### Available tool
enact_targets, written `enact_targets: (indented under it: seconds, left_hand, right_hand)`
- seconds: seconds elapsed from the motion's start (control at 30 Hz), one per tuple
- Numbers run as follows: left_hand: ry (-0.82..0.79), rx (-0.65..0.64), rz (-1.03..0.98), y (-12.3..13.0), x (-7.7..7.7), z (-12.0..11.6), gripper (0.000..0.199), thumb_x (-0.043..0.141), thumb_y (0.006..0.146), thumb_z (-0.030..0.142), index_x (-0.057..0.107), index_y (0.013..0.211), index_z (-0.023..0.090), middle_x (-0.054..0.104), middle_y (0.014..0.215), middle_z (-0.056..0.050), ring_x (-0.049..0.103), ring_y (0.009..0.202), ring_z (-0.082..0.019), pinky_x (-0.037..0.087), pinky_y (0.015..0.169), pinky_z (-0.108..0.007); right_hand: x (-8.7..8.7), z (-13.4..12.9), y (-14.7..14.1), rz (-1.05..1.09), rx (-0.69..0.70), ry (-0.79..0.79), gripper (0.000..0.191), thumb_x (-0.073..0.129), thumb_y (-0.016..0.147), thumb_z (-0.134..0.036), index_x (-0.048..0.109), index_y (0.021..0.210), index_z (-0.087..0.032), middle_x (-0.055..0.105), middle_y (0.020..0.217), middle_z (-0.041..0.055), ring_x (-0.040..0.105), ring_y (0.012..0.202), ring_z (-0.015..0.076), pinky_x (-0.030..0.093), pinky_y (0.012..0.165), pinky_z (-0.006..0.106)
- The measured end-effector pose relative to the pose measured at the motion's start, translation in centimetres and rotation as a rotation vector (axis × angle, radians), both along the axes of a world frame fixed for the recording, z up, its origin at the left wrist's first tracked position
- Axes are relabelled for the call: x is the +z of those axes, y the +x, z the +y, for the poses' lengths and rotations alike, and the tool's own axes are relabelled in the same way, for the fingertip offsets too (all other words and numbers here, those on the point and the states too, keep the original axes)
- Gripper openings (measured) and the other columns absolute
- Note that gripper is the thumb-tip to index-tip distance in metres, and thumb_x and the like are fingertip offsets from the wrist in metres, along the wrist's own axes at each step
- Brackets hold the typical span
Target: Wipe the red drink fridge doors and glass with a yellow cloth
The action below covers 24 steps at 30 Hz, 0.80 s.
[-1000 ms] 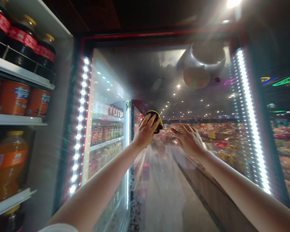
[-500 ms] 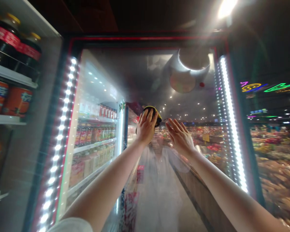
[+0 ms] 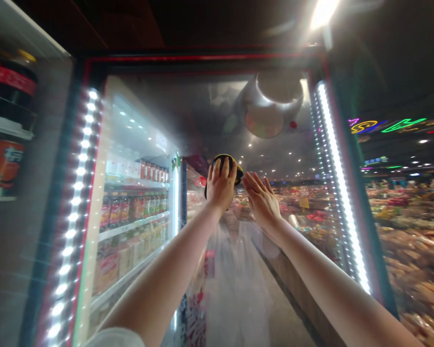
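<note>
Black-and-yellow pad (image 3: 237,172) lies beneath the left hand (image 3: 221,185), against the glass door (image 3: 188,120), fingers slightly apart and pressed over it. Right hand (image 3: 263,200) is positioned just right of the pad, fingers extended, narrowly separated, holding nothing.

We log the door pane (image 3: 202,111) as glassy, smooth, mirror-glossy — the orange can (image 3: 3,161) as smooth, softly shiny — the black-and-yellow pad (image 3: 239,172) reads matt to us, its material too blurred to tell
</note>
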<state>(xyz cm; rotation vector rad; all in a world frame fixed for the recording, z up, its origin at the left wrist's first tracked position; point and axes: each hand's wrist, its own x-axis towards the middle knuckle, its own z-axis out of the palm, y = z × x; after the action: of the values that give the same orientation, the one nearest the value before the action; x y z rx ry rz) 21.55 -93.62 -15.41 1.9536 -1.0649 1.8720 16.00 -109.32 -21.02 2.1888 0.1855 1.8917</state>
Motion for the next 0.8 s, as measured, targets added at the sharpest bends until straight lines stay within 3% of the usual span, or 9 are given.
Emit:
enact_targets:
  seconds: [0.1,0.23,0.3,0.37,0.43,0.57,0.63,0.7,0.8]
  left_hand:
    - [0.138,-0.033,-0.081,0.0,-1.6,-0.3,0.066,0.058,0.092,0.025,0.039,0.155,0.016,0.037,0.163,-0.015,0.027,0.153,-0.036,0.024,0.125,-0.054]
    - [0.228,-0.070,-0.141,1.5,-5.6,2.3,0.074,0.061,0.091,0.050,0.039,0.156,0.020,0.040,0.161,-0.013,0.029,0.152,-0.037,0.025,0.125,-0.056]
    - [0.200,-0.084,-0.142,2.4,-6.5,3.6,0.069,0.058,0.094,0.048,0.040,0.155,0.023,0.043,0.160,-0.012,0.032,0.151,-0.035,0.025,0.125,-0.055]
    - [0.135,-0.101,-0.123,3.0,-6.2,4.2,0.061,0.055,0.096,0.039,0.043,0.154,0.025,0.043,0.160,-0.010,0.034,0.150,-0.033,0.027,0.125,-0.052]
    - [0.048,-0.123,-0.092,3.1,-4.7,3.8,0.056,0.052,0.098,0.033,0.045,0.153,0.025,0.043,0.160,-0.011,0.034,0.150,-0.033,0.028,0.124,-0.052]
    - [-0.086,-0.175,-0.038,1.8,-0.9,0.2,0.048,0.051,0.099,0.030,0.054,0.146,0.024,0.043,0.159,-0.013,0.031,0.151,-0.035,0.028,0.123,-0.058]
    - [-0.107,-0.202,-0.035,0.9,0.1,-2.1,0.044,0.051,0.099,0.029,0.058,0.142,0.024,0.043,0.159,-0.013,0.030,0.152,-0.035,0.027,0.123,-0.060]
    - [-0.094,-0.218,-0.049,0.1,-0.2,-3.8,0.046,0.051,0.099,0.029,0.056,0.144,0.021,0.041,0.160,-0.015,0.028,0.153,-0.035,0.024,0.124,-0.061]
    - [0.071,-0.220,-0.115,-0.2,-2.4,-4.2,0.060,0.059,0.095,0.037,0.046,0.151,0.019,0.034,0.164,-0.017,0.022,0.154,-0.038,0.024,0.124,-0.060]
  right_hand:
    - [-0.5,-0.4,0.2,-0.013,0.023,0.001,0.063,0.039,0.097,-0.010,0.033,0.159,-0.022,0.039,0.162,0.0091,0.034,0.152,0.0259,0.030,0.124,0.054]
    - [-1.2,-0.7,-0.3,0.001,0.022,0.008,0.068,0.038,0.096,-0.010,0.024,0.161,-0.020,0.037,0.163,0.0103,0.033,0.152,0.0257,0.031,0.124,0.053]
    - [-1.1,-0.8,-0.7,0.016,0.006,0.009,0.069,0.039,0.096,-0.011,0.023,0.162,-0.021,0.036,0.163,0.0100,0.033,0.152,0.0256,0.030,0.124,0.053]
    - [-0.7,-0.9,-1.2,0.036,-0.019,0.003,0.068,0.041,0.096,-0.011,0.024,0.161,-0.023,0.037,0.163,0.0088,0.033,0.152,0.0257,0.030,0.125,0.053]
    - [-0.2,-1.1,-1.5,0.061,-0.049,-0.001,0.068,0.041,0.095,-0.010,0.029,0.160,-0.024,0.035,0.164,0.0069,0.030,0.153,0.0262,0.029,0.125,0.053]
    - [0.7,-2.1,-1.8,0.113,-0.077,0.000,0.068,0.039,0.092,-0.003,0.036,0.158,-0.021,0.032,0.165,0.0064,0.029,0.153,0.0254,0.029,0.125,0.052]
    - [0.9,-2.8,-2.0,0.112,-0.060,-0.010,0.069,0.039,0.092,-0.003,0.034,0.158,-0.021,0.033,0.164,0.0073,0.031,0.153,0.0239,0.031,0.125,0.049]
    - [0.9,-3.7,-2.4,0.105,-0.042,-0.030,0.068,0.040,0.093,-0.005,0.034,0.159,-0.021,0.034,0.163,0.0083,0.032,0.152,0.0233,0.033,0.125,0.048]
    - [0.7,-5.3,-3.3,0.113,-0.033,-0.073,0.064,0.041,0.095,-0.008,0.036,0.157,-0.019,0.035,0.163,0.0089,0.032,0.152,0.0233,0.035,0.124,0.046]
